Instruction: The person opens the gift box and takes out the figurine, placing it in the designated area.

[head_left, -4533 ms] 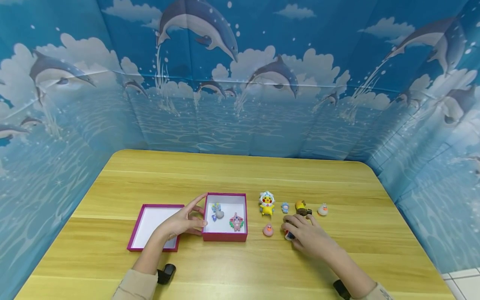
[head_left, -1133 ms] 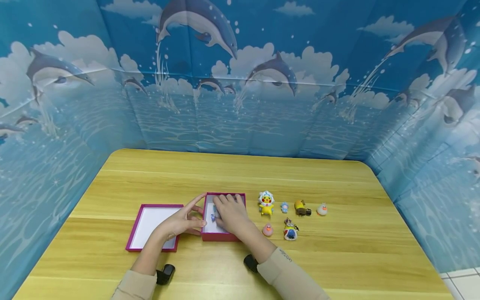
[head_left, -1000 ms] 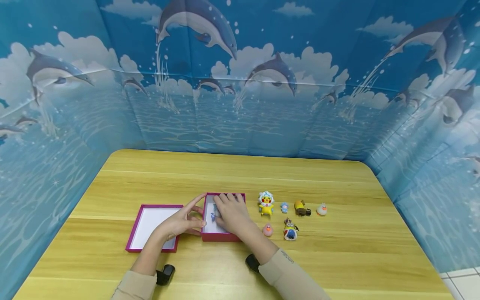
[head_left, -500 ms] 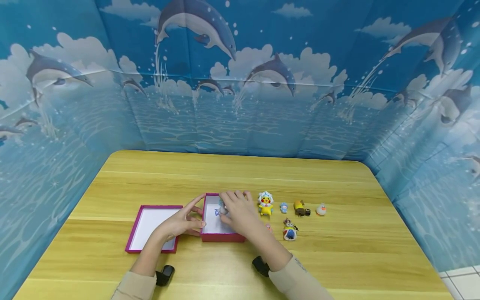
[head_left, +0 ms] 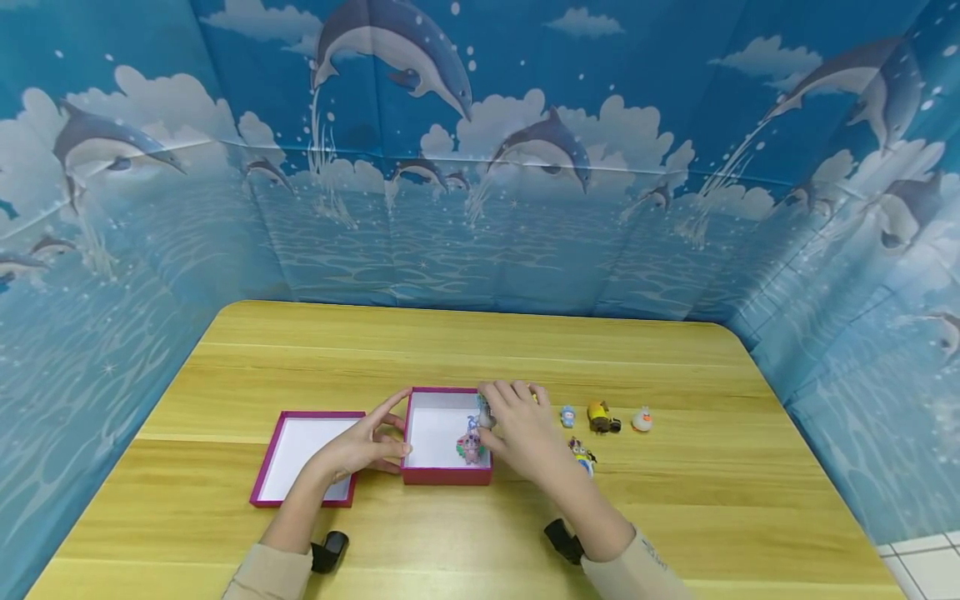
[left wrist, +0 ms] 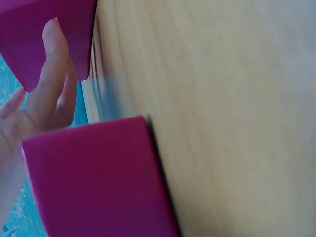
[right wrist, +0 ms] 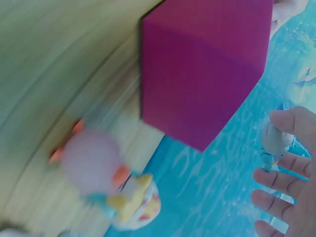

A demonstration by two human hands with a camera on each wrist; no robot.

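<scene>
My right hand (head_left: 528,433) pinches a blue-and-grey toy figure (head_left: 486,414) between thumb and fingers, at the right wall of an open magenta box (head_left: 447,476). The right wrist view shows the figure's rounded pale body (right wrist: 274,140) against the thumb, with the other fingers spread. Inside the box, a pink toy figure (head_left: 470,447) with green parts lies near the right wall. My left hand (head_left: 363,446) rests against the box's left side, thumb near the front corner and index finger near the back one. In the left wrist view its extended digit touches the box wall (left wrist: 74,29).
The box's lid (head_left: 315,450) lies inner side up, left of the box. Right of the box are a small blue figure (head_left: 567,417), a yellow-and-brown toy (head_left: 600,417), a white duck (head_left: 642,419), a crowned figure (head_left: 582,457), a pink duck (right wrist: 91,160) and a yellow figure (right wrist: 143,202).
My right hand has taken hold of the blue-and-grey figure in the box and carried it rightward to the right wall. The pink figure is uncovered again. My left hand has stayed put.
</scene>
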